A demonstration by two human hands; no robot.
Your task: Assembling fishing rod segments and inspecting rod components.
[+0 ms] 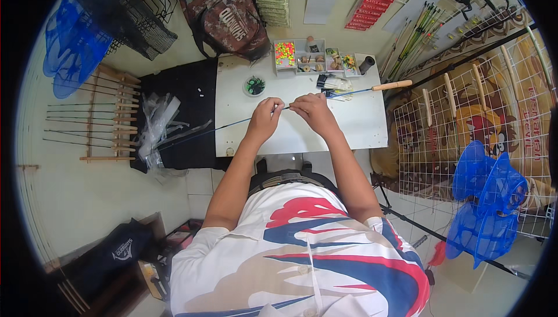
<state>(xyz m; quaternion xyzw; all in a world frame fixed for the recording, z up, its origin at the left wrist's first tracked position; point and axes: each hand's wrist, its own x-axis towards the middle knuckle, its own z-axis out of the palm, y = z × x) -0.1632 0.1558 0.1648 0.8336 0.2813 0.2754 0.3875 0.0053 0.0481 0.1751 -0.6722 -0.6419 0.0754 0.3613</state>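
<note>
A thin blue fishing rod (229, 125) lies across in front of me above the white table. Its wooden handle (392, 85) points right, and its tip end runs left over a black cloth. My left hand (266, 117) pinches the shaft with closed fingers. Close beside it, my right hand (314, 112) has its fingertips closed on the shaft too. Anything small between the fingertips is hidden. Beyond my left hand stands a small white bowl (254, 93) of dark green bits. Past my right hand lie some small packets (333, 82).
Compartment boxes (311, 68) of bright beads and small parts line the back of the white table (238, 139). Crumpled clear plastic (156, 125) lies on the black cloth (192, 93) at left. Rods rest in a wooden rack (125, 113). Blue nets (488, 195) hang at right.
</note>
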